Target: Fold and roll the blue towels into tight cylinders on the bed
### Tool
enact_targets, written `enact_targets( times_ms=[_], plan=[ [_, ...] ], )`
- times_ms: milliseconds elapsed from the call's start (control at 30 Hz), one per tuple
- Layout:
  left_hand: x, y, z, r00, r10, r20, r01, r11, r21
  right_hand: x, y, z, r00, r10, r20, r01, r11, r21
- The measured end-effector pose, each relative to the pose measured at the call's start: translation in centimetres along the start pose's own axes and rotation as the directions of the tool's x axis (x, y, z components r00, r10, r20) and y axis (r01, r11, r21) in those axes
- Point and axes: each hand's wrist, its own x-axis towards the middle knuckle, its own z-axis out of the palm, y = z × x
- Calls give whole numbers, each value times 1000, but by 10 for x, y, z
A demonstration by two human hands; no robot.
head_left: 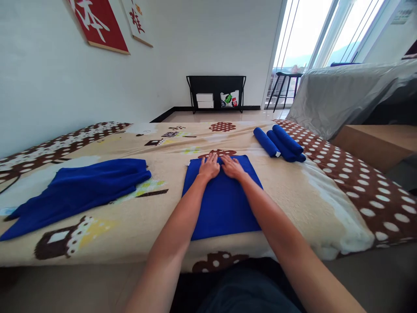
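A room in a home is indicated. A low, wide surface is covered by a plush blanket (309,204) with dotted borders. Scrolls (100,26) are hung on a white wall (221,34); a rack (216,81), a stool (289,74) by tall glazing (298,32) and plastic sheeting (325,93) are noted.

Two bare arms (176,230) stretch forward, converging over the cloth (224,208). Near its far edge, the left hand (209,167) presses flat, palm down, fingers (213,157) pointing away. The right hand (232,166) lies flat just beside it, angled inward. A dark-clothed lap (241,289) sits before the cloth's near edge.
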Motion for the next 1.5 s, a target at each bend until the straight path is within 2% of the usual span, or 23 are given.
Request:
enact_targets(
  times_ms=[100,300,400,533,667,733,800,967,1033,1133,1300,1500],
  plan=[
    [1,-3,5,999,8,39,-7,1000,-22,0,4,5,1000,2,13,-2,1000,8],
    [-11,-54,-3,970,-241,16,241,971,2,-15,67,-7,975,221,3,-221,975,10],
    [-15,-61,-9,965,-262,15,262,965,15,-17,70,-12,968,252,1,-252,968,0],
    [-12,-35,-8,982,-190,-10,190,981,23,-11,39,-9,972,226,-58,-227,974,-17],
    [-4,7,4,999,-9,41,9,1000,-15,-2,2,4,998,50,-27,-50,999,-5],
    [-3,14,9,998,29,60,-27,999,-31,0,-2,9,1000,12,-3,-12,1000,5],
    [-6,7,10,998,2,60,0,999,-35,-3,8,9,999,42,-7,-42,999,8],
    [-18,-43,-4,988,-152,39,152,988,-13,-21,58,-7,979,202,-17,-202,979,-7],
    [-21,-49,-11,983,-176,44,176,984,-1,-24,62,-12,971,237,-31,-238,971,-24],
    [-20,-31,-15,987,-155,32,155,988,15,-21,37,-12,971,219,-95,-224,973,-51],
    [-26,20,-2,999,24,28,-24,1000,-1,-21,-21,9,992,58,-112,-64,997,-53],
    [-54,28,0,998,59,9,-59,998,12,-43,-30,15,993,-10,-120,3,998,-57]
  ],
)
